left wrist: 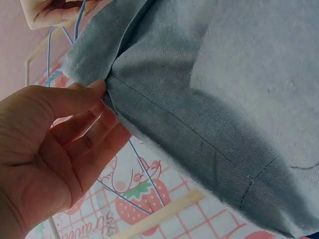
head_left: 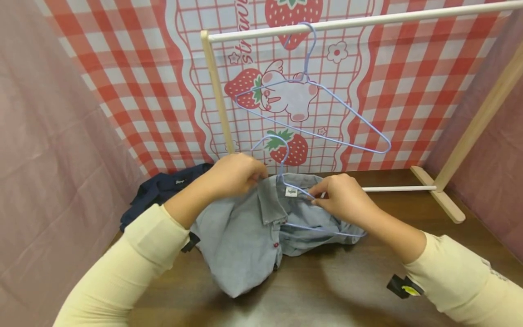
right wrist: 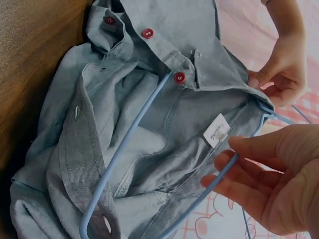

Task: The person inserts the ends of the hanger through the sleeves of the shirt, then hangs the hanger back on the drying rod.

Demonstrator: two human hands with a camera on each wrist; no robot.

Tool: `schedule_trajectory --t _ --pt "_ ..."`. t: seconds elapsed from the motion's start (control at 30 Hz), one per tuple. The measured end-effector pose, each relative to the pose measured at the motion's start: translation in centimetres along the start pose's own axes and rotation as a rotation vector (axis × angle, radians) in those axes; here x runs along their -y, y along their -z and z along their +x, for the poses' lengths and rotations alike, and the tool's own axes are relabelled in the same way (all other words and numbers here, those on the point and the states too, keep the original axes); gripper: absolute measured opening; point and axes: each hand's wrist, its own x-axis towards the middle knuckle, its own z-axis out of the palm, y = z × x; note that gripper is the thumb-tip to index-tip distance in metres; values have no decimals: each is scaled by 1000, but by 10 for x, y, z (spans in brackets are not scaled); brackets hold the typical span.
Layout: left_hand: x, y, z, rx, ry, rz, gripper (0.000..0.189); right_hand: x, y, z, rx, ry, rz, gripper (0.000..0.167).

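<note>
A grey-blue button-up shirt [head_left: 241,245] with red buttons hangs partly over a light-blue wire hanger [head_left: 327,231], above a wooden table. My left hand [head_left: 239,175] pinches the shirt by its collar; in the left wrist view the thumb and fingers [left wrist: 94,92] hold the cloth edge. My right hand [head_left: 345,197] pinches the hanger's shoulder wire, beside the white neck label [right wrist: 217,130]. One end of the hanger lies inside the shirt's left half, hidden by cloth. Its other end shows in the open right half, and the hook rises between my hands.
A second blue wire hanger [head_left: 347,106] hangs on the white rail [head_left: 367,19] of a wooden rack. Dark navy folded clothing [head_left: 157,193] lies at the back left. A strawberry-print checked cloth [head_left: 135,81] covers the back; pink curtains [head_left: 49,136] stand at the sides.
</note>
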Motion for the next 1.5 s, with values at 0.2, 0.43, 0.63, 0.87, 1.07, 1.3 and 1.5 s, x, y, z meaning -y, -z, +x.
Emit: schedule_trajectory --t 0.2,0.43,0.63,0.87,1.07,1.3,1.5 --pt "2 -4 0 42 -15 26 23 -5 -1 1 51 19 83 13" --pt "10 -10 -2 29 -43 11 27 -10 3 1 96 12 110 13" --pt "15 -16 -5 26 -57 27 26 -12 5 0 100 -4 116 14" --pt "17 -20 -7 -11 -91 88 26 -19 5 -2 115 0 140 12" --pt "22 -22 -12 -23 -86 112 30 -33 15 -3 229 36 198 20" --pt "27 -26 -17 -46 -94 98 30 -57 23 -9 167 -23 185 21" --pt "27 -27 -19 -70 -91 86 30 -83 21 -20 18 -137 207 20"
